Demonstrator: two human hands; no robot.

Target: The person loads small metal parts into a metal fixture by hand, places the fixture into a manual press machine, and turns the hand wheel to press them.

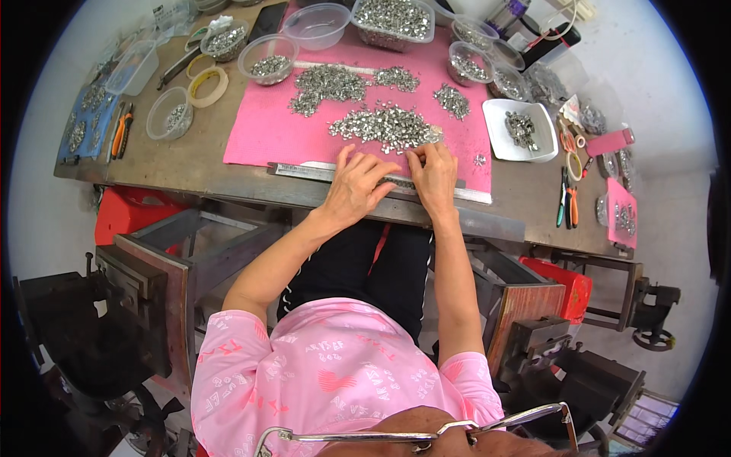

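Note:
A narrow metal rail lies along the front edge of the pink mat, with a row of tiny parts in it between my hands. My left hand rests over the rail, its fingers and thumb apart. Beside it, my right hand has thumb and fingertips pinched together by the near edge of a pile of small silvery metal pieces; anything in that pinch is hidden. Smaller heaps of like pieces spread behind the pile.
Clear plastic bowls and tubs line the back. A white square dish with metal pieces stands right. Pliers lie far right, orange-handled pliers and tape rolls left. An open drawer juts out below.

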